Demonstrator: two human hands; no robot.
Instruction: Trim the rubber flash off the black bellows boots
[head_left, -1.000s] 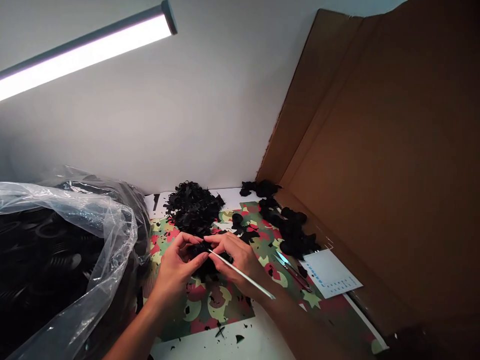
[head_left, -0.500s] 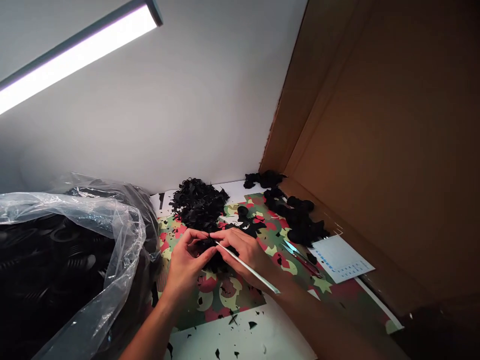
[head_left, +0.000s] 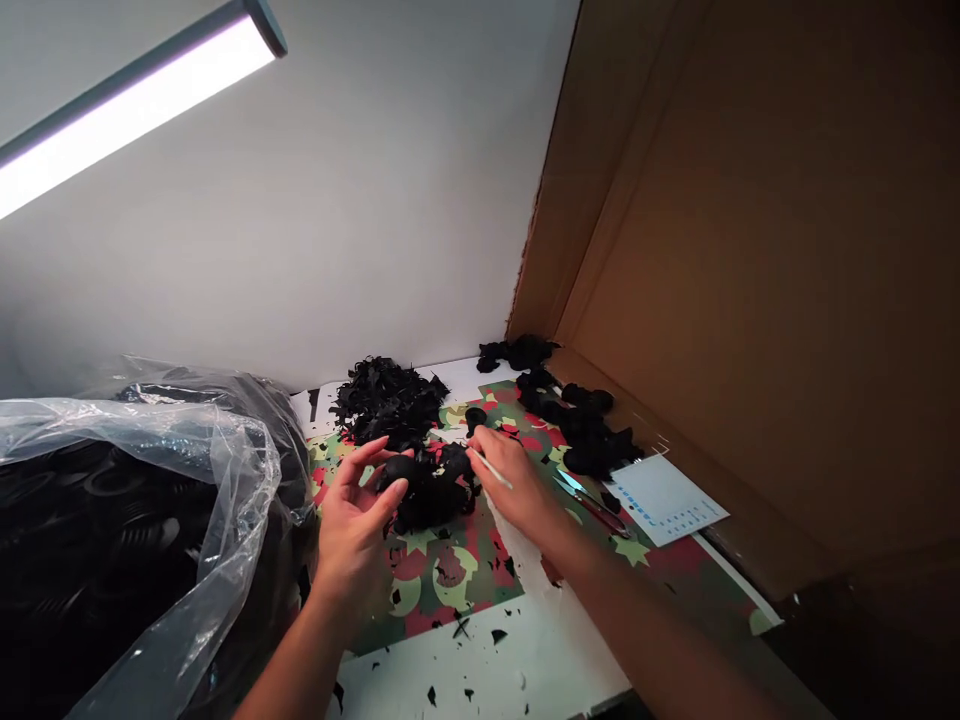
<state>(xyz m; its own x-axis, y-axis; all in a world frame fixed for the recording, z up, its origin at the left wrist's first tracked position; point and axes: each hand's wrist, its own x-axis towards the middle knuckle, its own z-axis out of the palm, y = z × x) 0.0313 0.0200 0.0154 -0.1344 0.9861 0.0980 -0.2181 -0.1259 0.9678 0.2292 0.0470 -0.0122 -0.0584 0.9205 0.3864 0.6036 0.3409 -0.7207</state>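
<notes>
My left hand (head_left: 358,500) is curled around a rounded black piece (head_left: 397,468), seemingly rubber, held between thumb and fingers. Just right of it, a clump of black pieces (head_left: 435,492) lies on the camouflage-patterned sheet (head_left: 420,605). My right hand (head_left: 510,475) is closed on a thin white stick-like tool (head_left: 491,468); its tip is hidden by the fingers. Close beyond that hand sits a small round black piece (head_left: 475,418). A heap of black scraps (head_left: 386,400) rises behind my left hand.
On the left bulges a clear plastic bag (head_left: 247,500) full of black ribbed parts. Several black clumps (head_left: 592,425) line the cardboard wall (head_left: 750,250) at right. Tweezers or scissors (head_left: 592,500) lie beside a white printed card (head_left: 667,500). A lamp (head_left: 150,105) hangs above.
My hands have parted: the right one moved right and forward with the white tool, now lying foreshortened. My left hand opened somewhat around the black piece. The view shifted slightly.
</notes>
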